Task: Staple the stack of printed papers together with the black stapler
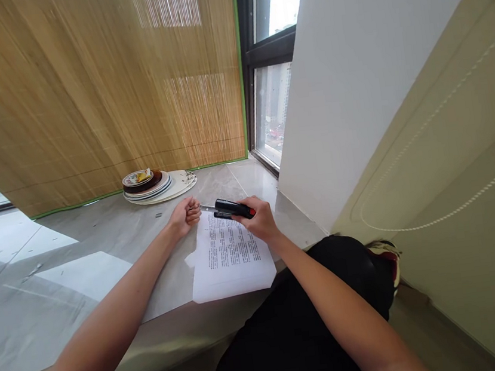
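Observation:
My right hand is wrapped round a black stapler with a bit of red near the grip. From the stapler's front end a thin metal part sticks out toward the left. My left hand is closed, its fingertips at the tip of that metal part; whatever else may be inside the fingers is hidden. Just below the stapler, printed paper sheets lie on the grey stone sill, their near edge reaching the sill's front edge.
Stacked plates stand against the bamboo blind at the back. Small scraps are scattered on the sill at left. A white wall rises to the right beside the window. My leg in black is below the sill.

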{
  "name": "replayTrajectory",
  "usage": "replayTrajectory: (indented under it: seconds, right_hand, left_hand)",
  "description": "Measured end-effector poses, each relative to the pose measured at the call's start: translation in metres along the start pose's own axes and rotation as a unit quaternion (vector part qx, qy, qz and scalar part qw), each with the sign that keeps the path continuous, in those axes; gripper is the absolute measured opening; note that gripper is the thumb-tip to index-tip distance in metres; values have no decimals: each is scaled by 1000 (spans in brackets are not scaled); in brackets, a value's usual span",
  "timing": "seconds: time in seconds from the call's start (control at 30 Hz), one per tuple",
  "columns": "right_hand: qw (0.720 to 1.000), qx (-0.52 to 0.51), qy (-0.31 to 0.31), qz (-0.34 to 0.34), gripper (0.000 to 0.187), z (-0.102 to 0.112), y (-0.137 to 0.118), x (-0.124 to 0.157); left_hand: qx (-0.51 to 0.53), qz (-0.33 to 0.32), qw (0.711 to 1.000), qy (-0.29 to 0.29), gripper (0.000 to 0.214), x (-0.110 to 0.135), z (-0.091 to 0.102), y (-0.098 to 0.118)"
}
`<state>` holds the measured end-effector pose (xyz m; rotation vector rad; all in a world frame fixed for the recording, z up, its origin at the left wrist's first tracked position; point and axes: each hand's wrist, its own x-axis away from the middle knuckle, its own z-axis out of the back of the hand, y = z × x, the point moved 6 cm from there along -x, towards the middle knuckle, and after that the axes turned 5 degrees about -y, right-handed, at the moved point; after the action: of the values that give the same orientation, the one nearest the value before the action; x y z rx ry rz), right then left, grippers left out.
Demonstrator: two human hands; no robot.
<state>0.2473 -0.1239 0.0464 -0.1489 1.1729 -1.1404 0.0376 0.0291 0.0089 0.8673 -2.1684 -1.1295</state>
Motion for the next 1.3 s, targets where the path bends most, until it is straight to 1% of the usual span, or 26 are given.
replayTrajectory:
  seconds: [0.03, 0.1, 0.17, 0.23, 0.33, 0.47, 0.57, 0.67, 0.7, 0.77, 0.83, 0.87, 0.93, 1.03, 1.13, 1.2, 1.3]
  right_hand:
    - [998, -43, -23, -44, 29, -1, 6, -2]
    - [987, -96, -91, -91, 30, -7, 13, -2]
    - [975, -114, -160, -100, 29, -16, 15, 0]
    - [967, -112, -209, -95, 28, -26, 15, 3]
    - [959, -108, -246, -93, 29, -37, 19, 4]
    - [948, -132, -275, -91, 30, -43, 25, -2]
    - [945, -144, -282, -86, 33, -43, 26, -7]
    - [946, -152, -272, -84, 36, -40, 23, -6]
    - [951, -156, -254, -81, 36, -37, 22, -7]
    - [968, -146, -195, -54, 35, -29, 18, -12]
    - [984, -109, -143, 0, 32, -22, 12, -22]
    - [987, -86, -134, 31, 31, -20, 9, -28]
    - [984, -46, -149, 88, 34, -22, 2, -43]
    - [968, -11, -193, 161, 36, -32, -6, -63]
    - [949, 14, -226, 217, 29, -46, -11, -67]
    - [950, 30, -215, 224, 21, -52, -10, -63]
    - [960, 56, -179, 207, 10, -57, -9, -55]
  left_hand:
    - [5, -16, 1000, 9, 34, 0, 1, 3]
    - [14, -41, 999, 31, 22, 1, 2, 7]
    - [5, -59, 997, 41, 13, 1, 0, 8]
    - [-22, -77, 996, 28, 12, 1, -4, 7]
    - [-71, -99, 992, -18, 16, 1, -12, 4]
    - [-146, -122, 980, -60, 41, 2, -17, 2]
    - [-202, -119, 970, -65, 58, 1, -16, 0]
    - [-237, -112, 962, -76, 68, 1, -17, -1]
    - [-244, -111, 960, -81, 70, 2, -17, -1]
    - [-254, -112, 957, -86, 76, 2, -18, -2]
    - [-261, -116, 955, -86, 84, 3, -18, -2]
    - [-264, -118, 954, -83, 87, 4, -18, -3]
    - [-274, -120, 951, -78, 92, 4, -18, -4]
    - [-287, -132, 947, -62, 92, 5, -18, -3]
    - [-290, -147, 944, -55, 85, 6, -19, -1]
    - [-288, -151, 944, -53, 82, 7, -20, 0]
    - [-282, -155, 945, -52, 81, 6, -20, 0]
